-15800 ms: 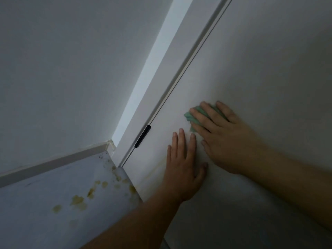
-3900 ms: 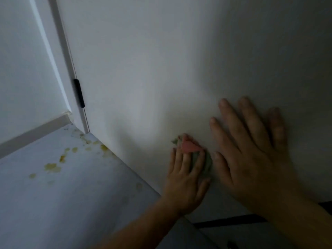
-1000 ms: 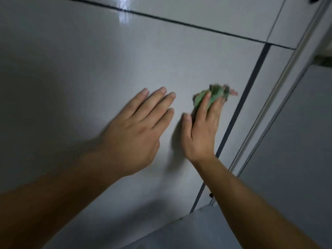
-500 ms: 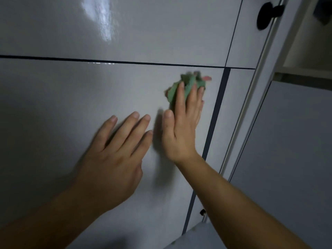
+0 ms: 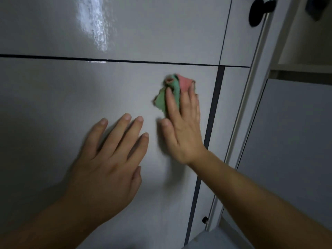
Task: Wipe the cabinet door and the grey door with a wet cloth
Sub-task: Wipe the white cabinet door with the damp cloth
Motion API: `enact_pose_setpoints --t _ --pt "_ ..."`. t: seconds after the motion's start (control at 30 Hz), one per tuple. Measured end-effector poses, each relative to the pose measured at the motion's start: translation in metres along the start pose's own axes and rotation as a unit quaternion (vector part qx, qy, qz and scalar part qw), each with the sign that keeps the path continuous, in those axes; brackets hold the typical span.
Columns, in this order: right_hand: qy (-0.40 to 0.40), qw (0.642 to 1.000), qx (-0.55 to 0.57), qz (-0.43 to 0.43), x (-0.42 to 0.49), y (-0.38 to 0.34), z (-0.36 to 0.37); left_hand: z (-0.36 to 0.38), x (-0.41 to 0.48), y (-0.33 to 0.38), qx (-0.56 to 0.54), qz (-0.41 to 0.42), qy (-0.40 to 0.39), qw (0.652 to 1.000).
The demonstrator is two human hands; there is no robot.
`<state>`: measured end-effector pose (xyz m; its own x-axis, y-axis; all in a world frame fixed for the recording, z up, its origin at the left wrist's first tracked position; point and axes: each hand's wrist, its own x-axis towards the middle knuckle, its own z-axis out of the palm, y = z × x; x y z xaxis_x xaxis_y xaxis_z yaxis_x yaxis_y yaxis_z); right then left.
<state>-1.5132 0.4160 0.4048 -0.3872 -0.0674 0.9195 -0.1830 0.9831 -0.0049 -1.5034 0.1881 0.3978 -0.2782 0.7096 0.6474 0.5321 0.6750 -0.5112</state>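
A glossy grey door (image 5: 53, 97) with thin dark seams fills most of the view. My right hand (image 5: 181, 126) presses a crumpled green and pink cloth (image 5: 170, 90) flat against it with straight fingers, just left of a vertical dark seam. My left hand (image 5: 107, 162) lies flat on the door below and to the left of the cloth, fingers spread, holding nothing.
A black round door knob (image 5: 258, 11) sits at the top right by the door's edge. A pale door frame (image 5: 251, 97) runs down the right side, with a matt grey panel (image 5: 296, 150) beyond it. A strip of grey floor (image 5: 203, 239) shows at the bottom.
My right hand has slid the cloth a little to the right, toward the vertical seam. My left hand has stayed flat on the door.
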Motion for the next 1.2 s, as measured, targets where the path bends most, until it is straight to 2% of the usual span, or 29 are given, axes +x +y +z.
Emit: enact_pose_setpoints --t 0.07,0.17,0.2,0.27,0.33,0.4,0.47,0.53,0.57,0.63,0.73,0.8,0.9,0.97,1.03,1.1,1.2 --pt "0.055 0.993 0.008 0.099 0.018 0.032 -0.006 -0.003 0.006 0.001 0.000 0.001 0.009 1.000" --pt "0.125 0.942 0.082 0.301 0.041 0.078 -0.025 -0.005 0.025 0.005 -0.006 0.016 0.019 1.000" --pt "0.125 0.929 0.107 0.331 0.042 0.080 -0.026 -0.006 0.032 0.007 -0.009 0.019 0.022 1.000" --pt "0.100 0.940 0.100 0.310 0.029 0.064 -0.021 -0.004 0.042 0.011 -0.014 0.022 0.027 0.999" --pt "0.039 0.978 0.058 0.197 0.000 0.041 -0.011 0.001 0.045 0.014 -0.006 0.024 0.032 0.999" --pt "-0.005 0.991 0.033 0.131 -0.015 0.050 -0.011 0.007 0.044 0.013 0.002 0.028 0.042 0.999" --pt "0.038 0.974 0.067 0.213 0.004 0.082 -0.023 0.012 0.043 0.012 0.000 0.029 0.055 0.998" --pt "0.110 0.930 0.128 0.327 0.034 0.109 -0.036 0.014 0.044 0.013 0.005 0.030 0.066 0.997" --pt "0.127 0.919 0.136 0.347 0.038 0.113 -0.036 0.015 0.044 0.014 0.005 0.029 0.070 0.997" --pt "0.110 0.930 0.116 0.330 0.021 0.108 -0.028 0.018 0.043 0.016 -0.003 0.025 0.080 0.996" --pt "0.033 0.946 0.114 0.302 -0.021 0.096 -0.019 0.020 0.042 0.014 -0.002 0.028 0.095 0.995" --pt "0.044 0.935 0.129 0.327 -0.006 0.101 -0.025 0.021 0.041 0.011 0.000 0.033 0.096 0.995" --pt "0.102 0.911 0.178 0.359 0.039 0.108 -0.029 0.025 0.040 0.012 0.015 0.033 0.083 0.996" --pt "0.123 0.923 0.153 0.331 0.026 0.105 -0.023 0.025 0.041 0.014 0.016 0.033 0.083 0.996" --pt "0.116 0.928 0.120 0.334 -0.022 0.106 -0.007 0.023 0.042 0.017 0.012 0.030 0.083 0.996" --pt "0.083 0.917 0.132 0.367 -0.075 0.104 0.008 0.021 0.043 0.017 0.011 0.030 0.078 0.996" --pt "0.060 0.892 0.157 0.418 -0.079 0.100 0.007 0.020 0.042 0.015 0.021 0.030 0.066 0.997"
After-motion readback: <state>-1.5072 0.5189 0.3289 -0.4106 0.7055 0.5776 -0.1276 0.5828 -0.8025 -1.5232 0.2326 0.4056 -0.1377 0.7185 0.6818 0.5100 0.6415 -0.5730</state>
